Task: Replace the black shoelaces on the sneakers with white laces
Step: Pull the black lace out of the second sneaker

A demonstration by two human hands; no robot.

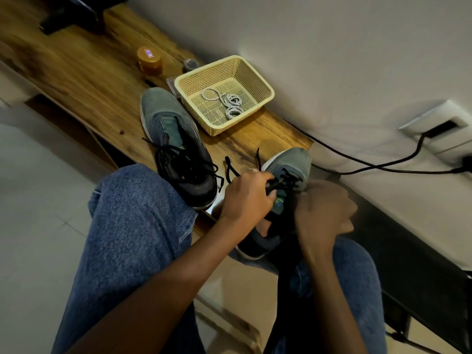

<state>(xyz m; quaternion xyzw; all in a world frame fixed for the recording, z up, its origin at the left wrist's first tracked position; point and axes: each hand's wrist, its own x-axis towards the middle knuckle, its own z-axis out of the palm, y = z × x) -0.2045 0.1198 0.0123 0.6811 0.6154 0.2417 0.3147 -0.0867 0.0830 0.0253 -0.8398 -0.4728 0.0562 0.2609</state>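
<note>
Hands (286, 203) are working one sneaker (283, 192), toe pointing away: left pinching its black lace (278, 183), right blurred, its grasp unclear.

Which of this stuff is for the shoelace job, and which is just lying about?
For the job: sneaker being unlaced, second sneaker, black laces, white laces, basket, left hand, right hand.

Lying about: orange jar, black cable, wall socket.
</note>
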